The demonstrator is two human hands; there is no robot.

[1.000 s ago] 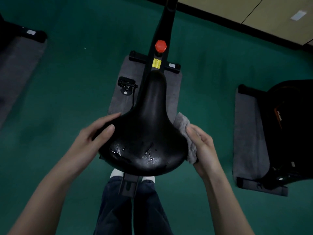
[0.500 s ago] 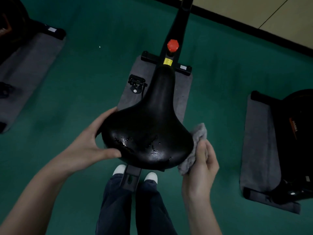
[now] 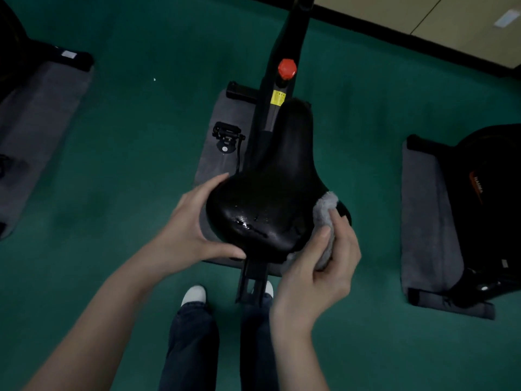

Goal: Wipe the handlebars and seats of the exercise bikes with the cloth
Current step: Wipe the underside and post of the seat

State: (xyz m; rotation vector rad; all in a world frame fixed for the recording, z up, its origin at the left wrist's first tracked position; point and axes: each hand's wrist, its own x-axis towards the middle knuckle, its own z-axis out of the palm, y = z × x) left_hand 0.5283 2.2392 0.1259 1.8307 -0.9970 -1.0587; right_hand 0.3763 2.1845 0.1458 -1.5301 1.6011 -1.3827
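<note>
Over the green floor (image 3: 127, 136) the right hand (image 3: 318, 269), grasping the cloth (image 3: 324, 204), has moved from the flank of the seat (image 3: 267, 193) onto its rear corner (droplets (image 3: 245, 221) remain to wipe), while the left hand (image 3: 194, 224) clasps the opposite edge.

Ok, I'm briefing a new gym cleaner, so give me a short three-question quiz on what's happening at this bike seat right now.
1. True or false: the left hand holds the seat with no cloth under it.
2. Which hand presses the grey cloth against the seat's rim? A) left hand B) right hand
3. Fill in: the knob on the frame beyond the seat is ____.
Key: 1 true; 2 B; 3 red.
</note>
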